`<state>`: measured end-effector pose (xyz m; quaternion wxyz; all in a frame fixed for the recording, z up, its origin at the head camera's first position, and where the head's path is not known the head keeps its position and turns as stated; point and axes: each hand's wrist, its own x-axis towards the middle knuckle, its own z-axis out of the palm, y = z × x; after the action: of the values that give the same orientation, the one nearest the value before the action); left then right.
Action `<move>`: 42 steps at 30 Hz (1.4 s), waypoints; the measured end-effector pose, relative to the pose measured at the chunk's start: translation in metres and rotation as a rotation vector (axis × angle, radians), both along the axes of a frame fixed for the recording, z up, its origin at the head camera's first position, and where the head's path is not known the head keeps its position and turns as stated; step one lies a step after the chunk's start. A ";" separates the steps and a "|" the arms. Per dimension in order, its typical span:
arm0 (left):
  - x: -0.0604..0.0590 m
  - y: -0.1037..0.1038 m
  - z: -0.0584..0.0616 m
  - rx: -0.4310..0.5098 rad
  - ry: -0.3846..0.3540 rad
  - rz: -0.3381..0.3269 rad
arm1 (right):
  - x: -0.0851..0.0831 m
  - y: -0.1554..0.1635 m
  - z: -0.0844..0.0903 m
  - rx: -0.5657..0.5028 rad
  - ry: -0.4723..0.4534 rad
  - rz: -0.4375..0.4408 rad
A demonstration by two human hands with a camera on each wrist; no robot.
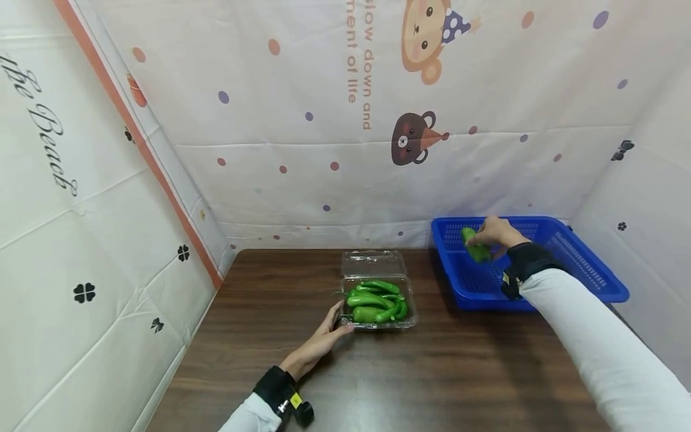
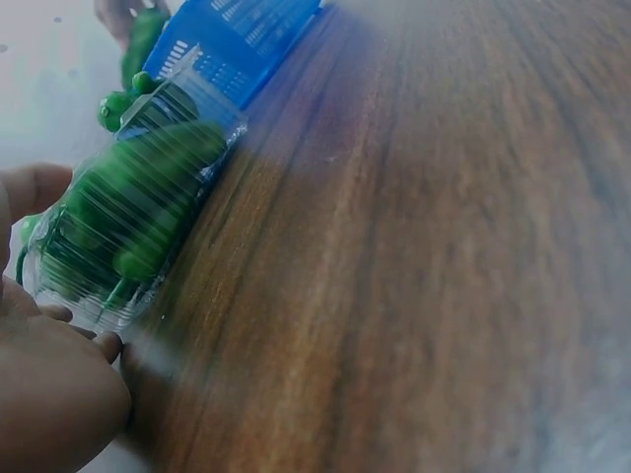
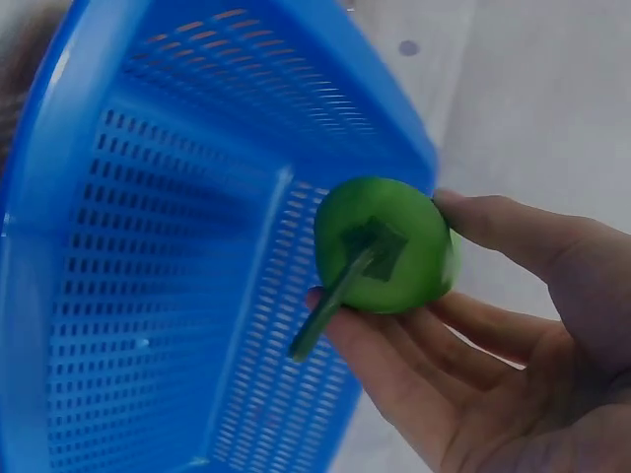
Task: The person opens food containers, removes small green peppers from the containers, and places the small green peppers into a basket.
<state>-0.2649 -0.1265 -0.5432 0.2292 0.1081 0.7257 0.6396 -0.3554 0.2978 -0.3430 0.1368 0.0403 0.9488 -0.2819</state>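
In the head view my right hand (image 1: 498, 233) holds a green pepper (image 1: 476, 245) over the left part of a blue basket (image 1: 459, 288). The right wrist view shows thumb and fingers around this pepper (image 3: 399, 222), its stem pointing toward the camera. My left hand (image 1: 320, 343) grips the near left corner of a clear plastic container (image 1: 408, 318), thumb at the front and fingers along the left side. Several green peppers (image 1: 372, 301) lie inside it, and its lid (image 1: 373, 264) is folded back. Seen from the left wrist, the peppers (image 2: 148, 177) press against the container's clear wall.
The container stands on a brown wooden table (image 1: 259, 312), left of the basket. A printed cloth (image 1: 302, 192) hangs behind the table, with more cloth along the left and right sides. The basket has a raised rim and slotted walls.
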 end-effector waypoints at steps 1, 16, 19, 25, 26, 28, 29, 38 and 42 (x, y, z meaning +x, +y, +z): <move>0.000 0.000 0.000 0.000 0.001 0.000 | -0.001 0.001 -0.004 0.001 -0.024 -0.007; 0.000 -0.002 0.000 -0.009 -0.010 0.008 | -0.009 -0.005 -0.056 -0.004 -0.164 -0.025; 0.000 -0.003 0.000 -0.012 -0.010 0.003 | -0.009 -0.009 -0.060 0.016 -0.168 -0.010; -0.001 -0.003 -0.001 -0.013 -0.023 -0.002 | -0.011 -0.013 -0.066 0.057 -0.215 0.039; -0.002 -0.003 -0.001 -0.013 -0.026 -0.002 | -0.011 -0.012 -0.067 0.059 -0.226 0.046; -0.002 -0.002 -0.001 -0.011 -0.031 -0.005 | -0.012 -0.012 -0.070 0.066 -0.248 0.058; -0.002 -0.002 -0.002 -0.009 -0.032 -0.007 | -0.012 -0.012 -0.071 0.071 -0.258 0.065; -0.001 -0.001 0.000 -0.006 -0.037 -0.011 | -0.015 -0.013 -0.074 0.112 -0.285 0.098; -0.001 -0.002 0.000 -0.004 -0.033 -0.010 | -0.013 -0.013 -0.071 0.116 -0.280 0.113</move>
<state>-0.2660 -0.1282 -0.5431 0.2444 0.1006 0.7225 0.6388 -0.3681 0.2849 -0.4139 0.2806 0.0337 0.9359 -0.2104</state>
